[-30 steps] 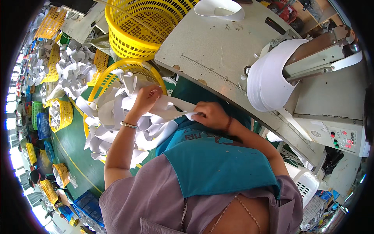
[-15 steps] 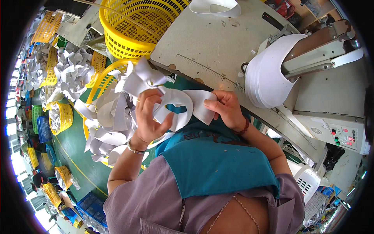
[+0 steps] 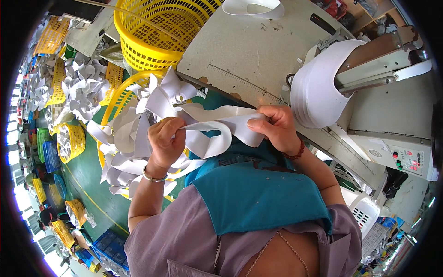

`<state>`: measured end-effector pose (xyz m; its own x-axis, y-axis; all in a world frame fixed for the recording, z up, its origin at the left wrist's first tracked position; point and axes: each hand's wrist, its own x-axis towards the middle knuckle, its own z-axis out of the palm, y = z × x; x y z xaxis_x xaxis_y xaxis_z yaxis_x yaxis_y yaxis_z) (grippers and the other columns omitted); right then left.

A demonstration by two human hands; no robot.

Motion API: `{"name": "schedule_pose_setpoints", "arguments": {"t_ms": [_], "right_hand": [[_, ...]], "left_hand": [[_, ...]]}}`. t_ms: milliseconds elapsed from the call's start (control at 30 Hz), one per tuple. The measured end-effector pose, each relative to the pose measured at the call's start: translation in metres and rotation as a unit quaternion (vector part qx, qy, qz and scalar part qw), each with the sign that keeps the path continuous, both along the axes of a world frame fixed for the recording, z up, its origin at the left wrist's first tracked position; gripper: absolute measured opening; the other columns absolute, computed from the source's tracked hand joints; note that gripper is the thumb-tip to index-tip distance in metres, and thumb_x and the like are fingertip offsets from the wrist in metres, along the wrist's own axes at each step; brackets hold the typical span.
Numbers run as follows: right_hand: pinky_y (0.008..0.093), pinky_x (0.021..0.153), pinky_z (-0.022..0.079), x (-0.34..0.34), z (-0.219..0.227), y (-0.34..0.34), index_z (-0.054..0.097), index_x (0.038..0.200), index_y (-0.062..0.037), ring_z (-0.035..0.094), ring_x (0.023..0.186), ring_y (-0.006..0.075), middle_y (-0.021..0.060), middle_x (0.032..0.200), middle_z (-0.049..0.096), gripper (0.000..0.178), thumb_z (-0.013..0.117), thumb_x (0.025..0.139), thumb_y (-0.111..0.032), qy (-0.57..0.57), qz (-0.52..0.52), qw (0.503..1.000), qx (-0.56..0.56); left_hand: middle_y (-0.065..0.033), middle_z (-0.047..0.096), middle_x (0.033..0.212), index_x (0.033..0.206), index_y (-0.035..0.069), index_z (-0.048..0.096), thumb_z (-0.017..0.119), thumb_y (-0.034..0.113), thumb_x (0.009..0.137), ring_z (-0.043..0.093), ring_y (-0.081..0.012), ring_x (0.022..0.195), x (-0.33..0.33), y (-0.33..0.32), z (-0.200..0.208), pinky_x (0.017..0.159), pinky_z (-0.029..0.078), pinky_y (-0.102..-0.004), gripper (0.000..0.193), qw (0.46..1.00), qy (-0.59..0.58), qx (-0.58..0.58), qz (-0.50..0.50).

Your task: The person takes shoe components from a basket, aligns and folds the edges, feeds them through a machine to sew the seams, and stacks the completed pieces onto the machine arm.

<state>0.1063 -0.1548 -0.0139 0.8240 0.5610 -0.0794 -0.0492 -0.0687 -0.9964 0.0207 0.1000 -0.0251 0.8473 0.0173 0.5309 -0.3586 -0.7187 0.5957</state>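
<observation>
My left hand is closed on the edge of a curved white strip, which bends in a U shape in front of my apron. In my right hand, thumb and fingers pinch a curved white piece that runs into the strip; whether the two are joined I cannot tell. Behind and beside my left hand, a heap of similar white pieces fills a yellow basket. Nested white pieces hang over a machine's arm to the right of my right hand.
A pale worktable with a ruler scale lies ahead, bearing a loose white piece. Another yellow basket stands at its left. A control panel is on the right, with a white crate below. More filled baskets stand at left.
My left hand has closed on the white strip's edge and moved slightly down and left. My right hand has moved a little right, and the strip is stretched wider between them.
</observation>
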Motion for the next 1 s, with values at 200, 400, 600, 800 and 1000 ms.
{"name": "schedule_pose_setpoints", "arguments": {"t_ms": [200,400,600,800,1000], "right_hand": [[0.0228,0.045,0.031,0.002,-0.006,0.009,0.05,0.058,0.0,0.037,0.053,0.0021,-0.0033,0.051,0.042,0.027,0.064,0.078,-0.014,-0.04,-0.011,0.999,0.027],[0.0222,0.048,0.029,0.007,-0.001,0.004,0.047,0.059,-0.0018,0.035,0.055,0.0025,-0.005,0.057,0.042,0.028,0.059,0.083,-0.012,-0.032,0.009,0.999,0.025],[0.0203,0.049,0.033,0.022,0.0,0.003,0.052,0.057,-0.0046,0.042,0.055,0.0015,-0.005,0.056,0.048,0.029,0.057,0.085,-0.014,0.098,-0.06,0.988,0.103],[0.0212,0.05,0.031,0.038,-0.002,0.013,0.051,0.062,-0.0056,0.038,0.055,0.002,-0.006,0.057,0.044,0.025,0.058,0.084,-0.015,0.171,-0.207,0.945,0.185],[0.0224,0.048,0.028,0.023,0.004,0.025,0.048,0.06,-0.0035,0.033,0.055,0.0021,-0.0067,0.057,0.04,0.032,0.058,0.087,-0.018,-0.02,-0.059,0.994,0.086]], "left_hand": [[-0.0097,0.056,0.062,0.08,0.004,0.053,0.06,-0.001,0.062,0.056,-0.0286,0.054,0.001,-0.016,0.018,0.052,0.046,-0.0318,0.02,0.996,0.044,0.079,-0.01],[-0.0112,0.055,0.065,0.073,0.002,0.052,0.065,0.005,0.071,0.056,-0.0273,0.052,0.007,-0.027,0.026,0.048,0.044,-0.0312,0.013,0.981,0.179,0.07,0.014],[-0.0066,0.053,0.066,0.068,0.004,0.052,0.063,-0.001,0.065,0.05,-0.0196,0.046,0.005,-0.029,0.025,0.041,0.04,-0.03,0.012,0.98,0.004,0.131,-0.146],[-0.0066,0.057,0.072,0.064,0.004,0.046,0.065,0.001,0.061,0.053,-0.0173,0.048,-0.016,-0.012,0.025,0.043,0.044,-0.0272,0.019,0.967,-0.109,0.159,-0.168],[-0.0108,0.059,0.102,0.067,0.005,0.052,0.063,0.004,0.068,0.06,-0.0273,0.094,-0.018,-0.005,0.006,0.074,0.047,-0.0359,0.011,0.978,0.016,0.205,0.023]]}}
